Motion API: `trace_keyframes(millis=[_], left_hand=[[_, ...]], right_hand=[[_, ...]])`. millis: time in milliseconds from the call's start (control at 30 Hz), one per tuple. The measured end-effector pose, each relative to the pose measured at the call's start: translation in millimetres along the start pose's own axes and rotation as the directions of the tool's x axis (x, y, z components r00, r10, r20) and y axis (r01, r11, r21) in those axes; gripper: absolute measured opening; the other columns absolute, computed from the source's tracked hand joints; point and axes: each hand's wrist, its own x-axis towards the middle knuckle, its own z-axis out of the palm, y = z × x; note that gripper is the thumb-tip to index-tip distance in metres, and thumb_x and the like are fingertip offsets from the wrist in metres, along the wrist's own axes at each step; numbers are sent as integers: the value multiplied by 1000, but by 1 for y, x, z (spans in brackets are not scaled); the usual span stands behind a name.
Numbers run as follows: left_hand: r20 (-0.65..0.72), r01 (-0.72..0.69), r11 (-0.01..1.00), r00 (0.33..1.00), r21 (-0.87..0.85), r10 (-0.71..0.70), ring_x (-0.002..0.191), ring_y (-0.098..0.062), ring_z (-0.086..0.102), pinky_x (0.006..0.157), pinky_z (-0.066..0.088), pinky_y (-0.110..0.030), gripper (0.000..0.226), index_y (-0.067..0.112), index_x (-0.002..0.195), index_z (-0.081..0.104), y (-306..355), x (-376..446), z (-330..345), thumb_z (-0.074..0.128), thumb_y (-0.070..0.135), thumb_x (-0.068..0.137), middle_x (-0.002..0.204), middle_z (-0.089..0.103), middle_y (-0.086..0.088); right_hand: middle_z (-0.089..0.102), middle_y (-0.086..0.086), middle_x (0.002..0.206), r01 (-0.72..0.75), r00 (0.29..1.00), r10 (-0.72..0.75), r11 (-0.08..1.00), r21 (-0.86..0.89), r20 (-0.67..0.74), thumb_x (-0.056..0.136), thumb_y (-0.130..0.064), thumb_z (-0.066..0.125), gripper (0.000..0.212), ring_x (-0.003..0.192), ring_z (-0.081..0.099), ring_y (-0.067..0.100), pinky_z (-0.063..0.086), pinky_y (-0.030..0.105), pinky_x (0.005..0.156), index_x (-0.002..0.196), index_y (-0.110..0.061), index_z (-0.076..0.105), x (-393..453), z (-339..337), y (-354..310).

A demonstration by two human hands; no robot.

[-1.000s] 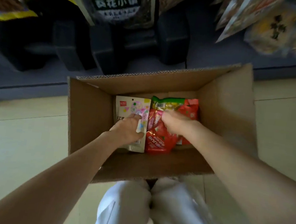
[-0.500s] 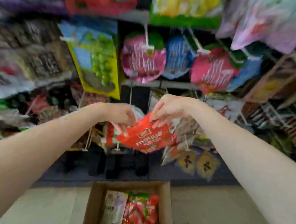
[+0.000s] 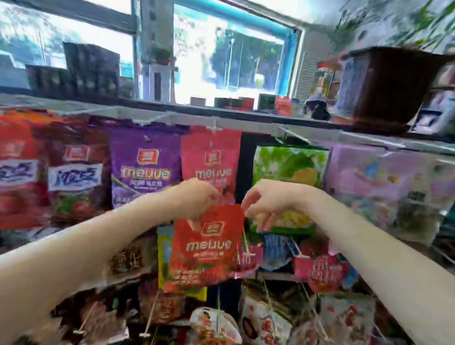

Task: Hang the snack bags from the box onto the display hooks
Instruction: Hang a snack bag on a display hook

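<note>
The red bag has come up out of the box (no longer in view) to the top row, so only hooking remains. The left hand and right hand each pinch a top corner. It reads "mellue", like the pink bag behind.
</note>
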Motion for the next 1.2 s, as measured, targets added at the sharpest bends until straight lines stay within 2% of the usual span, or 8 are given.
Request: trace_keyframes(millis=[133, 267, 400, 567, 767, 967, 1067, 1200], left_hand=[[26, -42, 999, 999, -6, 42, 102, -26, 60, 83, 45, -29, 26, 10, 115, 60, -22, -23, -24, 44, 18, 96, 103, 65, -8], [-23, -86, 996, 996, -2, 86, 94, -25, 64, 77, 43, -26, 19, 8, 109, 59, -59, -53, -49, 50, 13, 93, 80, 63, -1], [-75, -73, 987, 995, -141, 63, 74, -22, 71, 73, 52, -27, 21, 13, 96, 60, -107, -74, -60, 40, 20, 96, 91, 70, -8], [-6, -83, 935, 996, -344, 87, 69, -18, 71, 68, 54, -25, 11, 15, 90, 59, -154, -93, -59, 51, 20, 93, 81, 70, -5], [-104, -96, 936, 992, -338, 64, 50, -11, 67, 52, 49, -15, 20, 24, 71, 53, -179, -86, -66, 57, 19, 90, 55, 64, 6], [-184, -185, 980, 968, -77, 168, 50, -5, 65, 61, 56, -22, 9, 23, 86, 57, -153, -71, -73, 51, 26, 92, 64, 64, 7], [-216, -215, 965, 959, -147, 181, 51, -4, 65, 61, 57, -23, 11, 20, 93, 59, -131, -58, -74, 50, 26, 93, 62, 63, 9], [-210, -246, 949, 956, -195, 205, 63, -15, 66, 69, 57, -32, 15, 14, 96, 62, -95, -37, -70, 52, 25, 91, 77, 66, 2]], right_hand=[[56, 14, 124, 78, 990, -75, 997, 19, -117, 92, -5, 54, 36, 68, 70, 26, 57, 25, 53, 127, -3, 46, -6, -1, -61], [65, 17, 113, 1, 1000, 0, 997, -82, 11, 93, -10, 54, 34, 75, 73, 27, 60, 43, 74, 126, -4, 48, 7, 17, -115], [71, 1, 70, -2, 1000, 3, 992, -124, 7, 93, -10, 53, 6, 70, 73, 24, 55, 22, 50, 94, -6, 57, 27, 40, -160], [71, 14, 91, 30, 998, -26, 997, -64, 55, 92, -10, 57, 10, 84, 72, 33, 59, 36, 77, 96, -2, 59, 49, 59, -191], [69, 25, 103, 44, 999, -44, 998, -37, 2, 91, -11, 58, 15, 84, 72, 32, 59, 34, 77, 101, 0, 56, 61, 50, -209], [72, 10, 86, 2, 996, -1, 1000, 9, -85, 98, -22, 48, 23, 69, 72, 23, 59, 23, 59, 103, -3, 59, 45, 39, -193], [69, -3, 68, -33, 991, 27, 999, -42, -130, 97, -26, 49, 24, 64, 72, 20, 59, 24, 61, 101, -5, 60, 30, 18, -178], [72, 12, 92, -101, 986, 93, 994, -52, -140, 95, -26, 53, 23, 67, 73, 23, 58, 22, 56, 99, -4, 62, 13, -3, -149]])
